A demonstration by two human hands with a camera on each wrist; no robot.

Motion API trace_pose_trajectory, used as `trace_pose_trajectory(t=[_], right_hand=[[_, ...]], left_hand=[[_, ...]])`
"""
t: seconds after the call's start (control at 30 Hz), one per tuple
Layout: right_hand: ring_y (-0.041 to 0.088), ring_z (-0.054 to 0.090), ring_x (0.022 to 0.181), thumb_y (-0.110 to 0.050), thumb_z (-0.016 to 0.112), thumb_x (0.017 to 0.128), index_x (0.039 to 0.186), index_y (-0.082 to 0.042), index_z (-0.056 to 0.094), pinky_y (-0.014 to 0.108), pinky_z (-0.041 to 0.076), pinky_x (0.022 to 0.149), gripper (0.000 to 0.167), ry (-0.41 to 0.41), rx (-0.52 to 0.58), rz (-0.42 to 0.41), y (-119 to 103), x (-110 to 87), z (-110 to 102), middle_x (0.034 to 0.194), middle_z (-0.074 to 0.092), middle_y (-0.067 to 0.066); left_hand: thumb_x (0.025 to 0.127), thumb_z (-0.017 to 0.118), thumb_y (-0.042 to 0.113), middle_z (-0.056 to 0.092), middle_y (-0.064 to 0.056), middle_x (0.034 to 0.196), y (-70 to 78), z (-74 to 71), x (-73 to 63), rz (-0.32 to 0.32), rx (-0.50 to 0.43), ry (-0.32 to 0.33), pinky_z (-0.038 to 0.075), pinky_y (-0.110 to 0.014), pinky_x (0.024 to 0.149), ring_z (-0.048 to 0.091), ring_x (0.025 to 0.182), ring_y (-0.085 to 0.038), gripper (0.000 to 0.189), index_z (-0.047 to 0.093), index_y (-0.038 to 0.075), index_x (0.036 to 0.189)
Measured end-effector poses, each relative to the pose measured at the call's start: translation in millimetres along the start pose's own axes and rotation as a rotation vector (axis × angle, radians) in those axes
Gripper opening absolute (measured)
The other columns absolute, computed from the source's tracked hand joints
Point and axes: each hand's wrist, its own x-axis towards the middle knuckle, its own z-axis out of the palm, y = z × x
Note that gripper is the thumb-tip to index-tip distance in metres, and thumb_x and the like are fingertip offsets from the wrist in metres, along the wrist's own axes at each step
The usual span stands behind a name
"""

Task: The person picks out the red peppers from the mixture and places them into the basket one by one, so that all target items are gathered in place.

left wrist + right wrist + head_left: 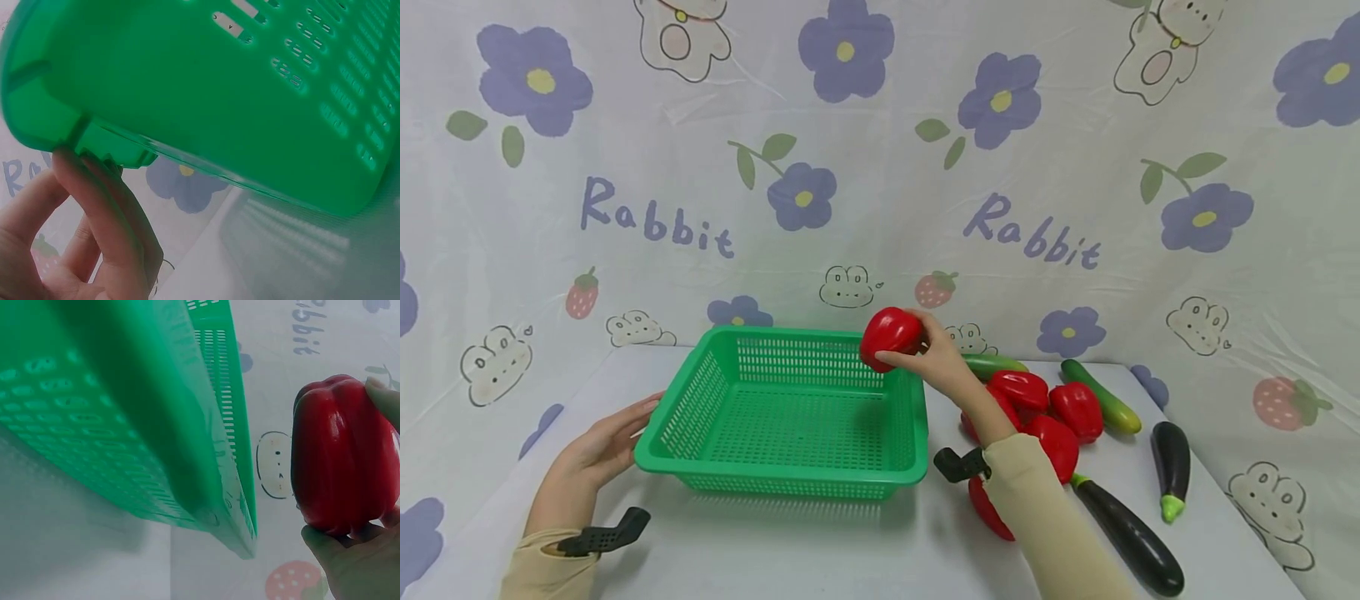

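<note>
As we look across the white table (760,550), a green slotted plastic basket (782,473) stands left of centre, its long side running left to right. We see its perforated floor, with a shadow toward the right end. A red bell pepper (887,333) is held up at the basket's far right corner, apart from the rim in the right-wrist view. We read its long axis as running roughly left to right, slightly tilted; which way the stem end points we cannot tell. The right hand (938,360) clamps it between thumb and fingers, from the right. The left hand (608,442) reaches the basket's left end with its fingers extended close together, the tips touching the rim.

To the right of the basket we find five more red bell peppers (1019,390), most bunched together and one nearer, partly behind the right sleeve (1045,517). Two cucumbers (1103,398) lie on the far side of the bunch. Two dark eggplants (1131,537) lie farther right, the near one with its green stem beside a pepper, the other with its green cap toward the near side.
</note>
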Motion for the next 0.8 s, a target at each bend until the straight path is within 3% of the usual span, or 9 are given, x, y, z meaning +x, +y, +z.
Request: trace_pose_trajectory(t=[0.8], right_hand=[[0.034,0.049,0.128,-0.035,0.076,0.083,0.144,-0.011,0.037,0.047,0.055,0.096,0.077,-0.071,-0.138,0.083,-12,14.4,14,0.141,0.050,0.013]], left_hand=[[0.104,0.045,0.016,0.071,0.011,0.110,-0.2,0.2,-0.5,-0.012,-0.047,-0.017,0.059,-0.025,0.085,0.067,0.100,-0.008,0.032,0.075,0.027,0.106]])
